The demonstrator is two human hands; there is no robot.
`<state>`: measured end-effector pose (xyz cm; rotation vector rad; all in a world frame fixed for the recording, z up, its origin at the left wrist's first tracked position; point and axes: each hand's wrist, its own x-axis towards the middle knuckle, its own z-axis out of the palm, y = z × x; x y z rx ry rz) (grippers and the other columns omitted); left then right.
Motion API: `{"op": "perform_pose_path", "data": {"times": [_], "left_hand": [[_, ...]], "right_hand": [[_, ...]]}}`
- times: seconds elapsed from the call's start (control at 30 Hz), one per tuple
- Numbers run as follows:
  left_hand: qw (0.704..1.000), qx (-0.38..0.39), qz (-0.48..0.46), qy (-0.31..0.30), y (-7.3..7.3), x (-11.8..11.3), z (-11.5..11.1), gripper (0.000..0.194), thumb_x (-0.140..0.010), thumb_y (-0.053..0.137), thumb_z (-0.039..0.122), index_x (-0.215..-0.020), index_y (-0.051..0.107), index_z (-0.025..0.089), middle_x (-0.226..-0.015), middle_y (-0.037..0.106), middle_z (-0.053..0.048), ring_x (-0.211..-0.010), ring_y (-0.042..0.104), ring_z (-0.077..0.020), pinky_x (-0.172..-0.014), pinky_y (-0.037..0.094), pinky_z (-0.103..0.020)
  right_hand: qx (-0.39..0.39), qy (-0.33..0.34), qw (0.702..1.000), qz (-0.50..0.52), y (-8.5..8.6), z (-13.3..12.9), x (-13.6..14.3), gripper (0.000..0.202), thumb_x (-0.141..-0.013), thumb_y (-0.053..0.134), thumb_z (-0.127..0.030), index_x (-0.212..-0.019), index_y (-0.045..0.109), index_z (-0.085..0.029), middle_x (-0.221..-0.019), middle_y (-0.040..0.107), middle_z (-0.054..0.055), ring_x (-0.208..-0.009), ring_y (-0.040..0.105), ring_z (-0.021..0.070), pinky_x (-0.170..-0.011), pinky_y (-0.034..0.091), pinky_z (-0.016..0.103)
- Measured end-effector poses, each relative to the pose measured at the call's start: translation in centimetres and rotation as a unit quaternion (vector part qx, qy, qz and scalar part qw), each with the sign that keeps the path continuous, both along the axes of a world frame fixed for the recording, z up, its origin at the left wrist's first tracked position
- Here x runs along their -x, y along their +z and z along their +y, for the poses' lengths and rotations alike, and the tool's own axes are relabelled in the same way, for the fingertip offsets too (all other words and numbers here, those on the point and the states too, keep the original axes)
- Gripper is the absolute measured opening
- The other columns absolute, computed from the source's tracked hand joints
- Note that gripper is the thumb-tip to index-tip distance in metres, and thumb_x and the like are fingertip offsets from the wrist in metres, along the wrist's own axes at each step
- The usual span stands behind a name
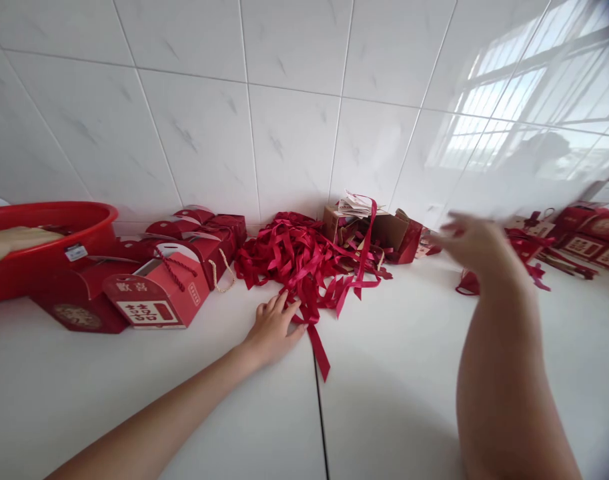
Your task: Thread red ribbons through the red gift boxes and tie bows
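Ribbons (299, 253): red, tangled in a heap on the counter (394, 373), near the tiled wall (294, 140), between the left-hand gift boxes (159, 307) and an open cardboard box (391, 229).
Ribbon count: cannot be made; strips overlap. One loose end (320, 353) runs clear toward the near side, over the counter seam (321, 413). One strip rises above the cardboard box.
Left hand (274, 327): palm down at the heap's near edge, fingers slightly spread, index finger and thumb touching ribbon; cannot tell whether it is pinched.
Right hand (461, 240): raised right of the cardboard box, blurred, fingers seemingly apart. No ribbon seen in it; a small item cannot be ruled out.
Step in hand: judged to be handling single strips at the heap, left hand steadying, right arm reaching out.
Next move: judged to call for a firm pinch on one strip and a gentle pull, so neighbours do not snag.
Box count: cardboard, one, with papers (359, 203) on top; gift boxes at left, at least six, partly hidden; red boxes (604, 230) at far right, several, number unclear.
Basin count: one, red basin (97, 227), far left; another person's hand (19, 240) reaches in, contents unseen.
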<state>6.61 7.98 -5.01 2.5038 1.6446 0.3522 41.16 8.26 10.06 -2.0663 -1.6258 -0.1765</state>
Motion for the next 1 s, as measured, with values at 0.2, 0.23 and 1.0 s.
{"op": "perform_pose_path", "data": {"times": [0.2, 0.23, 1.0], "left_hand": [[1.000, -0.003, -0.015, -0.001, -0.1, 0.0, 0.1, 0.052, -0.086, 0.042, 0.046, -0.133, 0.046, 0.023, -0.148, 0.032, -0.014, -0.137, 0.026, -0.0323, -0.106, 0.025, -0.053], [1.000, -0.001, -0.013, -0.001, -0.1, 0.0, 0.0, 0.053, -0.086, 0.042, 0.046, -0.133, 0.045, 0.022, -0.148, 0.032, -0.015, -0.137, 0.025, -0.0319, -0.106, 0.025, -0.052], [1.000, -0.004, 0.004, 0.003, 0.3, -0.1, 0.2, 0.053, -0.086, 0.040, 0.047, -0.133, 0.046, 0.022, -0.147, 0.033, -0.015, -0.137, 0.025, -0.0318, -0.105, 0.025, -0.053]], "right_hand": [[0.101, 0.061, 0.986, 0.115, 0.4, -0.7, 1.5, 0.036, -0.076, 0.062, -0.040, -0.106, 0.068, -0.021, -0.095, 0.070, 0.007, -0.084, 0.064, 0.0202, -0.077, 0.049, 0.034], [0.086, 0.052, 0.986, 0.133, 0.5, -0.6, 1.5, 0.037, -0.076, 0.061, -0.040, -0.108, 0.067, -0.021, -0.094, 0.070, 0.008, -0.083, 0.065, 0.0197, -0.076, 0.049, 0.033], [0.060, 0.045, 0.997, -0.018, -14.7, 7.5, 8.8, 0.047, -0.090, 0.037, -0.052, -0.117, 0.056, -0.019, -0.120, 0.054, 0.013, -0.112, 0.048, 0.0279, -0.087, 0.041, 0.036]]}}
